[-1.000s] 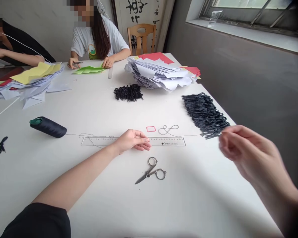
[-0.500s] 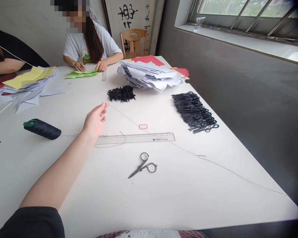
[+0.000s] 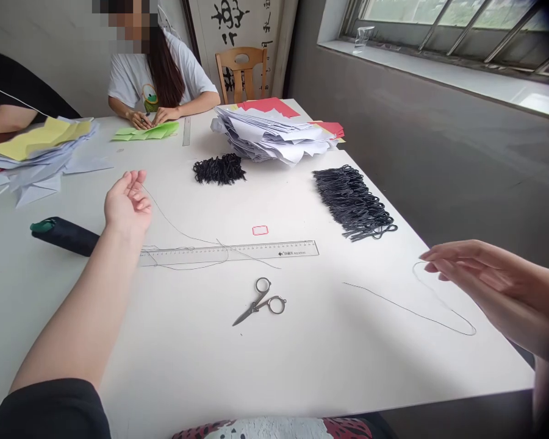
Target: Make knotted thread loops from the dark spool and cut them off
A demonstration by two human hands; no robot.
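The left hand [image 3: 128, 204] is raised above the surface [image 3: 302, 366], fingers curled, apparently pinching a thin dark thread [image 3: 162, 213]. The thread descends from the fingers, crosses the clear plastic ruler [image 3: 274, 250] and ends at a loose tip just beyond its near edge. The right hand [image 3: 476, 274] is at the right edge of the surface, thumb and forefinger closed on a fine loose strand [image 3: 466, 333] that bends back toward the scissors.

The ruler lies flat across the work area, presumably to allow thread to be gauged along its scale. The silver metal scissors [image 3: 256, 306] rest in front of it, unheld, likely within reach of either hand. The black thread spool [image 3: 68, 236] with a green core lies on its side at the left, probably to let thread pay out; the left forearm hides one end. Bundled black cord loops [image 3: 354, 201] lie in a row at the right, apparently kept clear of the thread.

Compared with the frame half a second earlier, the left hand is farther left and the right hand is in view. The dark line formerly crossing the ruler toward the right edge now shows a gap.
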